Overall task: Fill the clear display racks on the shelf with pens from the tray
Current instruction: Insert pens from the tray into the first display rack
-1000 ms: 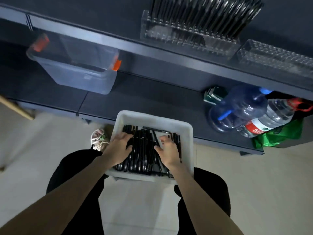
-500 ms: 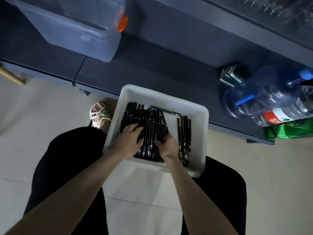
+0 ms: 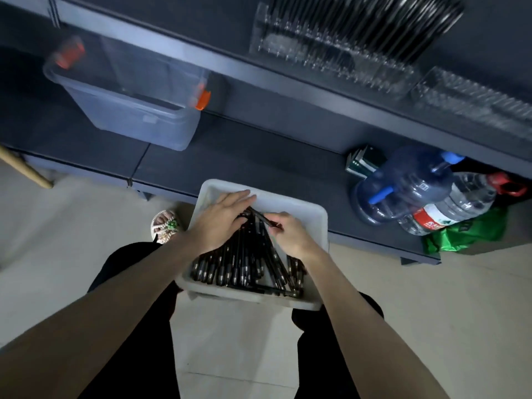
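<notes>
Slim black pens (image 3: 244, 269) are lying heaped in the white rectangular plastic tray (image 3: 316, 223) at frame centre, on the person's lap. The left hand (image 3: 221, 223) is resting flat-fingered across them; the right hand (image 3: 290, 234) is pinching one pen (image 3: 263, 218) beside it. Upper right, clear ridged display racks (image 3: 331, 50) are standing on the dark shelf (image 3: 288, 82), above a blue water jug (image 3: 403, 182); a translucent storage box (image 3: 138, 105) is sitting upper left.

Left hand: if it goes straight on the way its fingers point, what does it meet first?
Probably the far wall of the tray, just ahead of the left hand; depth is unclear.
</notes>
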Motion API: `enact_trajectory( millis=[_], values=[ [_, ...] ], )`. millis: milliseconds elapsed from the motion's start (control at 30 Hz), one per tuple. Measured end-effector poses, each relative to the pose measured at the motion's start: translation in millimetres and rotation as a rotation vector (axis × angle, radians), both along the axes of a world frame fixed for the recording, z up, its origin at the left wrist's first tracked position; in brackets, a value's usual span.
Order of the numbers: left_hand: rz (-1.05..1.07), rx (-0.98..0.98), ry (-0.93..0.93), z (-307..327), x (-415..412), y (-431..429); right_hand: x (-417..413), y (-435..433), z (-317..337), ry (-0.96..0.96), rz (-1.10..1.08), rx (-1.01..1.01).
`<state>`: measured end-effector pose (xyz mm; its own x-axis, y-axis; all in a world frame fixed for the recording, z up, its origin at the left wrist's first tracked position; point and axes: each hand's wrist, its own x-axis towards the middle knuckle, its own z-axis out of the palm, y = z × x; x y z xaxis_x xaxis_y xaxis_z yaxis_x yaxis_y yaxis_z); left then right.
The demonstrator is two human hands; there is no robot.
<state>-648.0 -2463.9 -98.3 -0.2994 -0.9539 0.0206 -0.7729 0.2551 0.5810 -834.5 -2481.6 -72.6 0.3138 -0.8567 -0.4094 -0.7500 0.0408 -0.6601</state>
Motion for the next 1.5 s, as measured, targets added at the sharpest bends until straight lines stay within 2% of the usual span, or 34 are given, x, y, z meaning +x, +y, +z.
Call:
enact_trajectory(
  millis=[100,200,300,433,600,733,833,1000,1100,1267,1500],
  values=[
    [-0.025,-0.085,0.019,49.7,8.4,-16.6,-6.4,-16.0,60.0,-0.137,-0.083,-0.071],
    [-0.027,-0.148,0.033,98.1,19.3,-26.8,-14.5,-30.0,120.7,-0.197,-0.11,-0.121],
    [0.062,-0.2,0.111,139.3,24.8,-32.0,-20.4,-40.8,175.1,-0.357,-0.185,-0.176],
    [0.126,-0.151,0.302,177.6,19.8,-44.2,-10.9,-50.9,228.6,-0.631,-0.318,-0.333],
    [0.175,-0.111,0.463,207.2,8.9,-70.2,11.7,-69.9,264.6,-0.784,-0.432,-0.459],
    [0.192,-0.157,0.432,216.1,16.0,-98.2,27.0,-99.7,277.5,-0.713,-0.484,-0.635],
    [0.248,-0.226,0.342,212.5,32.7,-127.7,39.4,-123.5,282.6,-0.619,-0.47,-0.769],
    [0.323,-0.187,0.244,202.4,46.9,-172.2,62.9,-162.4,271.4,-0.563,-0.433,-0.939],
    [0.311,-0.165,0.285,190.7,47.7,-193.0,73.3,-178.0,263.6,-0.554,-0.4,-1.012],
    [0.357,-0.21,0.48,177.7,40.9,-204.7,82.6,-190.4,249.1,-0.499,-0.333,-1.071],
    [0.37,-0.283,0.5,169.6,42.1,-207.3,90.7,-200.0,233.5,-0.313,-0.241,-1.064]
  ],
)
